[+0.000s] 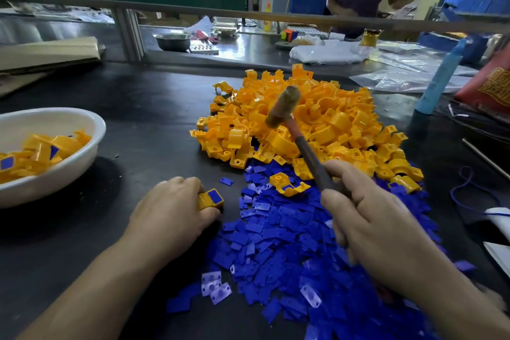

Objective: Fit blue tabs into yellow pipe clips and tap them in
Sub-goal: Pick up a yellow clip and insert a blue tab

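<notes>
The left hand (171, 210) rests on the dark work table (143, 107) and pinches one yellow plastic pipe clip (204, 201) between thumb on the near side and fingers on the far side. A flat blue rectangular tab (214, 196) sits in the clip's top face, pointing up.

The right hand (367, 218) is clenched round the handle of the single wooden-headed mallet (300, 141). The mallet's long axis slants from the grip away to the far left, so the head hangs over the heap of loose yellow clips (317, 119). The held clip lies left of and nearer than that head, well apart from it. By my reading, the blow has to swing down and to the left.

The yellow heap and the pile of blue tabs (289, 243) nearer the person are each too many to count. One stray yellow clip (288, 183) lies on the blue pile. At the left stands one white oval bowl (98, 132) holding several fitted clips (44, 150), blurred beyond counting.
</notes>
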`<state>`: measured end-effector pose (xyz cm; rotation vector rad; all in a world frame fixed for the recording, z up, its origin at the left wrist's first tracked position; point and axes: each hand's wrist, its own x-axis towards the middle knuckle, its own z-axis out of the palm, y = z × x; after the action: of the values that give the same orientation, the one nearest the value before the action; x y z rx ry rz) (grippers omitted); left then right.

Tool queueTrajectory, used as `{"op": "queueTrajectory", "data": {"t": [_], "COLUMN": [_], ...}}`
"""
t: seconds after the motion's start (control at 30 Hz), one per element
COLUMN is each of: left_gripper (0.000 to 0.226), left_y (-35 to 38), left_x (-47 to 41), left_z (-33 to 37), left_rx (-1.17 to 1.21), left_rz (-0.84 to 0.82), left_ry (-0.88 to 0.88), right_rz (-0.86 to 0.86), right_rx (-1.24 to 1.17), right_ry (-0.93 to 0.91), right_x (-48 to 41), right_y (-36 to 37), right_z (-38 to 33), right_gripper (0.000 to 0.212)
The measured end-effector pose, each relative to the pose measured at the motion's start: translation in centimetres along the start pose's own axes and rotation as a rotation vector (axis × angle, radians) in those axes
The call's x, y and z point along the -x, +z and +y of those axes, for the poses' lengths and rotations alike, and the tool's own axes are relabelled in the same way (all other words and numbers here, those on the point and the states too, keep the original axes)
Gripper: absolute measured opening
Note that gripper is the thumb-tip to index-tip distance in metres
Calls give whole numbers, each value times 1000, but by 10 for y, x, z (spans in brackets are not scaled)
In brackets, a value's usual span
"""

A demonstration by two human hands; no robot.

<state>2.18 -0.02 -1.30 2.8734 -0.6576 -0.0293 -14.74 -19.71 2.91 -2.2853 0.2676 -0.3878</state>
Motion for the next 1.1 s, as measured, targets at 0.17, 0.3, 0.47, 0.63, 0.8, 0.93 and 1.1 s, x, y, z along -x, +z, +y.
{"op": "queueTrajectory", "data": {"t": [0.17, 0.3, 0.47, 0.63, 0.8, 0.93, 1.1], "left_gripper": [49, 49, 46, 46, 46, 47, 49], "left_y": [1, 2, 0, 0, 2, 1, 5], "left_x": [1, -1, -5, -4, -4, -4, -5], "left_z": [-1, -2, -2, -3, -3, -2, -5], "left_rx": [-60, -53, -46, -40, -53, -49, -72], "left_rz": [63, 57, 10, 21, 35, 35, 65], "left_ry": [36, 52, 83, 96, 90, 80, 100], "right_rz": [-266, -185, -316, -286, -182, -261, -138], "right_rx": [150, 140, 312, 314, 334, 393, 306], "right_ry": [-37, -129, -144, -120, -179, -164, -158], "right_x": [6, 4, 0, -2, -4, -10, -6], "right_y": [19, 25, 35, 28, 41, 44, 31], "right_z": [-10, -13, -17, -19, -20, -18, -9], "right_gripper": [26, 20, 20, 23, 29, 24, 24]}}
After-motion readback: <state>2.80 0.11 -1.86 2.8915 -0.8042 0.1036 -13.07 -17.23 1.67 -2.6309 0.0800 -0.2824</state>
